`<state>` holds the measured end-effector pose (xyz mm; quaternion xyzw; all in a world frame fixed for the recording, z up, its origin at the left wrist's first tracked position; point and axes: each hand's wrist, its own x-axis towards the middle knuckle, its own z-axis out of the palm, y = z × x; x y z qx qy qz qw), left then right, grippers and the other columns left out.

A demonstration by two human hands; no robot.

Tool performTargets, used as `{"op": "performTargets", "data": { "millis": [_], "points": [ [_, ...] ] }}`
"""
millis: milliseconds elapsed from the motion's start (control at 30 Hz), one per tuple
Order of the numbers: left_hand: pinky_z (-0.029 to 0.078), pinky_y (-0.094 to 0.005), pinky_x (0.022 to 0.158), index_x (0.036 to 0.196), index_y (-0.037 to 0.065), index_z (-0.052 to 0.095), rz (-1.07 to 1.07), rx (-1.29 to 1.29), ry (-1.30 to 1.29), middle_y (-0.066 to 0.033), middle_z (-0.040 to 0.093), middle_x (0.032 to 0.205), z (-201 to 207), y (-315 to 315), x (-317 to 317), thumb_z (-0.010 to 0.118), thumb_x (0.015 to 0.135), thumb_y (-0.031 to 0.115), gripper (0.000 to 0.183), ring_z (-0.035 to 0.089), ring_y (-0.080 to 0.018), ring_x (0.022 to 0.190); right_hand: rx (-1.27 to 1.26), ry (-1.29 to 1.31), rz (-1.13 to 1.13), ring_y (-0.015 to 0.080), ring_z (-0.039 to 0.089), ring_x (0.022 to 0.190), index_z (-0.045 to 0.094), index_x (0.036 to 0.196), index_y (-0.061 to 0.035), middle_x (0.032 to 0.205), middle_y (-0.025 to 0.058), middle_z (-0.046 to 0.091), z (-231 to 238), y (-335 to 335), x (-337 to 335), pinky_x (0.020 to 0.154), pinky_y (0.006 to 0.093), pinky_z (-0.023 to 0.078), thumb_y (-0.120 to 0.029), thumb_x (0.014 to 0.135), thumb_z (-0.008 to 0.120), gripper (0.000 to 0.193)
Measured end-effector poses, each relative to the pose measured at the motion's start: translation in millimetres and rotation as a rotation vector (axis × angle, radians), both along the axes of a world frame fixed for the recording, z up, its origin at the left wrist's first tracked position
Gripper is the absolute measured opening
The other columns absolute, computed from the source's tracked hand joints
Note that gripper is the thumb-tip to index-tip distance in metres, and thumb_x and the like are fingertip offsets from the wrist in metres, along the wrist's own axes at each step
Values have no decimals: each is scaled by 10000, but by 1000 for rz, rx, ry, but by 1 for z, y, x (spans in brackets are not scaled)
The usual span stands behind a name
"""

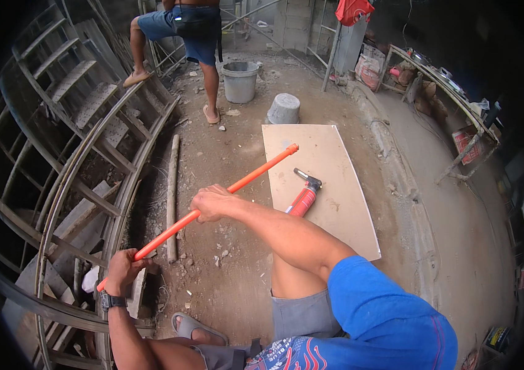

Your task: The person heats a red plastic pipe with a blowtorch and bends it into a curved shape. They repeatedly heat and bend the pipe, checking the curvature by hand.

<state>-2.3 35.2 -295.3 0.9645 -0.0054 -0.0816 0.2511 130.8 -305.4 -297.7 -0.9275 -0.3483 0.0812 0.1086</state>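
Observation:
A long orange pipe [169,233] runs slantwise in front of me, its flared far end over a beige board. My left hand [124,270], with a dark watch on the wrist, is closed round the pipe near its lower end. Farther up, my right hand [211,203] grips the same pipe about its middle. On the beige board [336,157] lies a red gas torch [305,196] with a black head and a metal nozzle; my right forearm partly covers its lower end.
A wooden pole [173,197] lies on the dirt floor beside metal ladder-like frames [105,148] at left. A grey bucket [240,81] and an upturned pail [284,110] stand beyond the board. Another person [195,37] stands at the back, one foot on a frame. A cluttered bench [453,86] is at right.

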Motion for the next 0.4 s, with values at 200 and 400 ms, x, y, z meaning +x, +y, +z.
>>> {"op": "performTargets", "data": {
  "millis": [200, 400],
  "points": [
    [502, -360, 672, 925, 10, 749, -30, -148, 72, -95, 717, 718, -8, 1, -3, 855, 860, 228, 250, 642, -141, 681, 6, -124, 47, 406, 740, 937, 792, 914, -110, 924, 191, 759, -11, 8, 0, 803, 528, 579, -245, 804, 765, 176],
    [543, -445, 748, 1077, 20, 746, -165, -3, 24, -164, 775, 854, -11, -44, 2, 834, 899, 325, 364, 749, -272, 808, -19, -203, 156, 415, 749, 892, 792, 900, -102, 879, 187, 756, -19, 30, -9, 781, 523, 588, -191, 788, 756, 147]
  ]
}}
